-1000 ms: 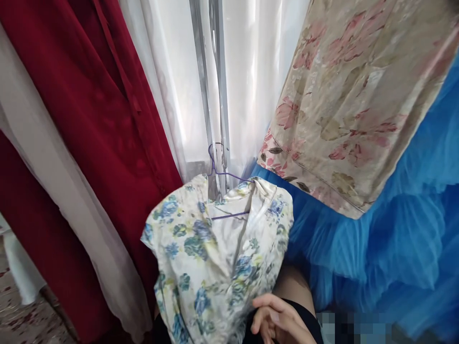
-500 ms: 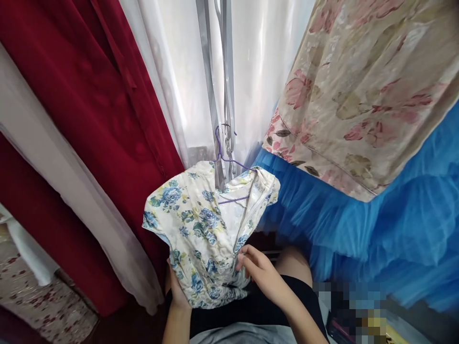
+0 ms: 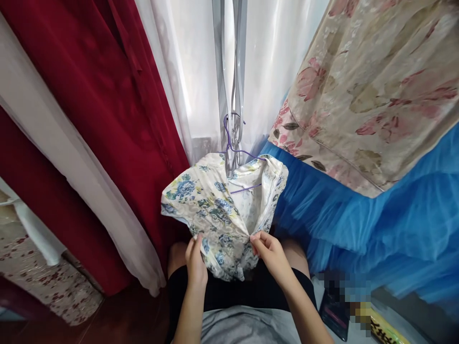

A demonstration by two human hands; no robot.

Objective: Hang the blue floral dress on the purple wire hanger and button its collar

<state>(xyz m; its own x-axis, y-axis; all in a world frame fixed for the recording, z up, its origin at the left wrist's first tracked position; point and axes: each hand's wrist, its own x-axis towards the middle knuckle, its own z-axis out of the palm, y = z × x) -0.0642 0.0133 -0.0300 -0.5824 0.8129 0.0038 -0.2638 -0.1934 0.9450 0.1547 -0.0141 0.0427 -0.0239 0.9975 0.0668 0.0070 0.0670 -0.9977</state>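
A small white dress with blue flowers (image 3: 215,205) hangs on a purple wire hanger (image 3: 236,153), whose hook sits on a shiny metal pole (image 3: 229,71). My left hand (image 3: 195,260) grips the dress's lower left part, fingers closed on the cloth. My right hand (image 3: 268,253) pinches the open front edge of the dress near its middle. Both hands are low in the view, just above my lap in black shorts (image 3: 236,296).
A dark red garment (image 3: 107,119) and a sheer white cloth (image 3: 64,157) hang at the left. White curtain (image 3: 193,71) is behind the pole. A cream cloth with pink flowers (image 3: 369,91) and a blue tulle skirt (image 3: 376,229) fill the right. A dark phone (image 3: 333,317) lies low right.
The view has tilted down. My left hand came up onto the dress's left side and my right hand moved from below to pinch its front edge. The dress has bunched up shorter.
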